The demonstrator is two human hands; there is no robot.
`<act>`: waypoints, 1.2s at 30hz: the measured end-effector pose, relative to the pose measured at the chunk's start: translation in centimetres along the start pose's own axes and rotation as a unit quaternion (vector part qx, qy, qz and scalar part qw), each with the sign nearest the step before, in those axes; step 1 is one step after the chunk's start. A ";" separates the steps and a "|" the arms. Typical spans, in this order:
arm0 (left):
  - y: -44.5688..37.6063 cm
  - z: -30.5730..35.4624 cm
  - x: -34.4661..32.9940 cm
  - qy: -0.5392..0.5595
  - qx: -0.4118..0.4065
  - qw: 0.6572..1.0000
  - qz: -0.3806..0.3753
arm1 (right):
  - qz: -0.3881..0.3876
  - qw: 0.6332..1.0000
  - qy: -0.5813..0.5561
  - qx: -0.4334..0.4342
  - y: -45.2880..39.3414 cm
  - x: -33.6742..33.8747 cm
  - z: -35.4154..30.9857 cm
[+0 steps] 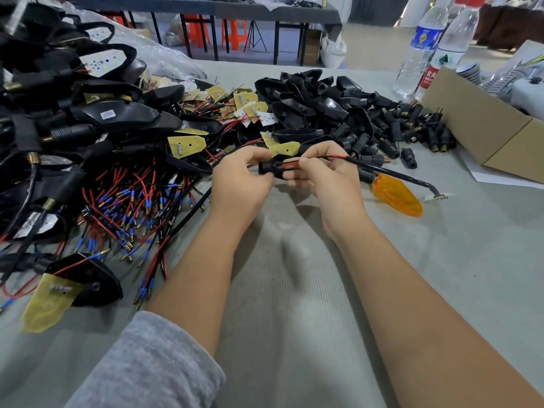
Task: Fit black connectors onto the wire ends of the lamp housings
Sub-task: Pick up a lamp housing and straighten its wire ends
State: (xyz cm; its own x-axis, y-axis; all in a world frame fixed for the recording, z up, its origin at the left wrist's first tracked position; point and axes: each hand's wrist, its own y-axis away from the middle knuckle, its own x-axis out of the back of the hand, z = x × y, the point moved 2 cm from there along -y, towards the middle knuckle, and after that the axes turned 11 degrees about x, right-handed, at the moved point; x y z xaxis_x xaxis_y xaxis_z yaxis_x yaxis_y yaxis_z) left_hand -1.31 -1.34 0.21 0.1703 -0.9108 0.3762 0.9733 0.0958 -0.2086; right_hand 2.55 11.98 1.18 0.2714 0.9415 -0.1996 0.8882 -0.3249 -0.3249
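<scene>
Head view: a black connector is gripped in the curled fingers of the left hand, while the red and black wires of a lamp housing are pinched by the right hand, apparently so the ends can be fed straight into it. Both are held just above the grey table covering. Beyond, loose connectors are heaped beside a cardboard box, with water bottles and orange stools farther off.

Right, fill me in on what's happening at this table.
A person is fitting a black connector onto wires. The left hand grips the connector while the right hand pinches the red and black wires leading to it. Heaps of lamp housings and spare connectors lie behind.
</scene>
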 end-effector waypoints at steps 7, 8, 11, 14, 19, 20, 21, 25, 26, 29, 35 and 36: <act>-0.3 -0.2 -0.1 0.186 0.053 0.980 -0.047 | 0.011 0.992 -0.118 -0.033 -0.1 0.0 0.0; -0.3 -0.2 -0.1 0.208 0.058 0.974 -0.062 | 0.015 0.991 -0.127 -0.034 -0.1 0.0 0.0; -0.2 -0.2 -0.2 0.243 0.074 0.963 -0.088 | 0.037 0.984 -0.169 -0.042 -0.2 0.1 0.1; -0.1 -0.1 -0.4 0.267 0.100 0.954 -0.096 | 0.062 0.975 -0.207 -0.050 -0.3 0.3 0.2; -0.1 -0.1 -0.6 0.231 0.091 0.963 -0.107 | 0.077 0.968 -0.232 -0.053 -0.5 0.6 0.3; -0.1 0.0 -0.6 0.226 0.088 0.964 -0.107 | 0.074 0.970 -0.223 -0.054 -0.5 0.6 0.3; -0.1 0.1 -0.6 0.230 0.091 0.963 -0.108 | 0.070 0.973 -0.214 -0.056 -0.5 0.6 0.3; -0.2 0.1 -0.5 0.343 0.146 0.921 -0.114 | 0.059 0.977 -0.194 -0.066 -0.4 0.3 0.5; -0.3 0.1 -0.5 0.361 0.154 0.912 -0.115 | 0.056 0.978 -0.188 -0.068 -0.5 0.3 0.5; -0.2 0.2 -0.7 0.374 0.156 0.905 -0.129 | 0.041 0.984 -0.156 -0.069 -0.4 0.0 0.7; -0.1 0.7 -1.0 0.475 0.190 0.842 -0.174 | 0.027 0.992 -0.108 -0.060 -0.4 0.0 0.6; -0.1 0.6 -1.0 0.502 0.204 0.822 -0.175 | 0.026 0.992 -0.111 -0.061 -0.4 0.0 0.6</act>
State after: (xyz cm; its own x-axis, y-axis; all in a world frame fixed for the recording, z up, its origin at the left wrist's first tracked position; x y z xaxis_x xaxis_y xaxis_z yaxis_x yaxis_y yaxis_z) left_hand -1.47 -0.20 0.44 -0.1449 -0.7634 -0.6295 0.9406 -0.3036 0.1517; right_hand 2.02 12.05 0.79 0.2413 0.8765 -0.4165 0.9170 -0.3464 -0.1977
